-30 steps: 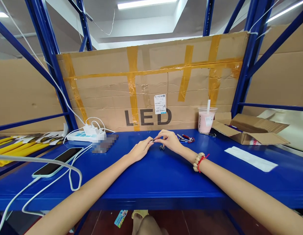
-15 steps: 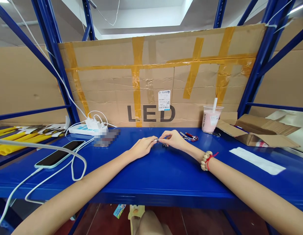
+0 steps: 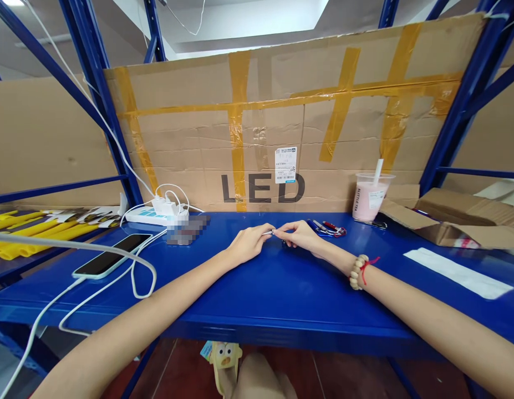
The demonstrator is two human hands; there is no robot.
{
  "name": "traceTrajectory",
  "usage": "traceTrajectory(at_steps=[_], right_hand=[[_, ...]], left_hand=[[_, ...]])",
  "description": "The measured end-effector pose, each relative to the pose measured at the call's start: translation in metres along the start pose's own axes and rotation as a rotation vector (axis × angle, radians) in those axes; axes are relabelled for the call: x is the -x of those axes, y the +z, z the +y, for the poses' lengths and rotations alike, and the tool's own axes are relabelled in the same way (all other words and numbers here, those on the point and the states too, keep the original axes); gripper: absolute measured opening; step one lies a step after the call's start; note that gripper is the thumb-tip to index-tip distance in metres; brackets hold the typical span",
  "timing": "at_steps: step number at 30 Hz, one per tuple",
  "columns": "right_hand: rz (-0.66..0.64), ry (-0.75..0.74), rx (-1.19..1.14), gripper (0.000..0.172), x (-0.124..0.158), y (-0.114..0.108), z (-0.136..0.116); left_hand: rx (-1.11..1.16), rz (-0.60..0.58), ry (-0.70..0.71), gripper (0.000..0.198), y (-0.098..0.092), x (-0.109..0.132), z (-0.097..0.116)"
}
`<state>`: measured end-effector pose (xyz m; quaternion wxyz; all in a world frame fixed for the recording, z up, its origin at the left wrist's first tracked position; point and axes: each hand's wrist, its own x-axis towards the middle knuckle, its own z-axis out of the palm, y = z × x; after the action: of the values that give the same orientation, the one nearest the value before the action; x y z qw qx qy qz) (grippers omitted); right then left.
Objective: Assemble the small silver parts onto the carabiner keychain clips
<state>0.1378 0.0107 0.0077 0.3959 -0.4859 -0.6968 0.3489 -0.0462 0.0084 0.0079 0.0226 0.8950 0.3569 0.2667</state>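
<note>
Over the middle of the table, my left hand (image 3: 249, 244) is closed, its fingertips pinching a slim silvery-white piece (image 3: 268, 233) too small to name for certain. My right hand (image 3: 298, 235) meets it from the other side, thumb and forefinger pinched at the end of that piece. Its fingers hide most of what they hold. Small dark bits (image 3: 286, 244) lie on the table just under my right hand. Several pens (image 3: 325, 228), blue, silver and red, rest right behind my right wrist.
The blue metal table (image 3: 248, 299) backs onto a taped cardboard sheet (image 3: 186, 149). At left are a charging phone (image 3: 113, 256), white cables, a power strip (image 3: 151, 217) and yellow packets (image 3: 52, 233). A pink drink cup (image 3: 369, 199), an open carton (image 3: 452, 219) and a white strip (image 3: 458, 271) stand right.
The view has swung slightly left, so things sit further right. My hands stay fingertip to fingertip; more of the slim silvery-white piece shows between them now.
</note>
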Motion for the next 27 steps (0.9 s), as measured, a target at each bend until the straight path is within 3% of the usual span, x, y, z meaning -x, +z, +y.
traceTrajectory(at_steps=[6, 10, 19, 27], right_hand=[[0.247, -0.386, 0.323, 0.033, -0.009, -0.006, 0.008], [0.245, -0.576, 0.448, 0.029, -0.009, -0.010, 0.008], [0.235, -0.613, 0.570, 0.027, -0.002, -0.013, 0.000], [0.144, -0.684, 0.677, 0.017, 0.006, -0.018, -0.011]], left_hand=[[0.013, 0.046, -0.074, 0.026, 0.001, -0.004, -0.002], [-0.032, 0.044, -0.125, 0.026, -0.002, -0.004, 0.001], [-0.007, -0.005, -0.078, 0.026, -0.002, -0.002, 0.004], [0.115, -0.055, 0.001, 0.018, 0.002, 0.002, 0.000]])
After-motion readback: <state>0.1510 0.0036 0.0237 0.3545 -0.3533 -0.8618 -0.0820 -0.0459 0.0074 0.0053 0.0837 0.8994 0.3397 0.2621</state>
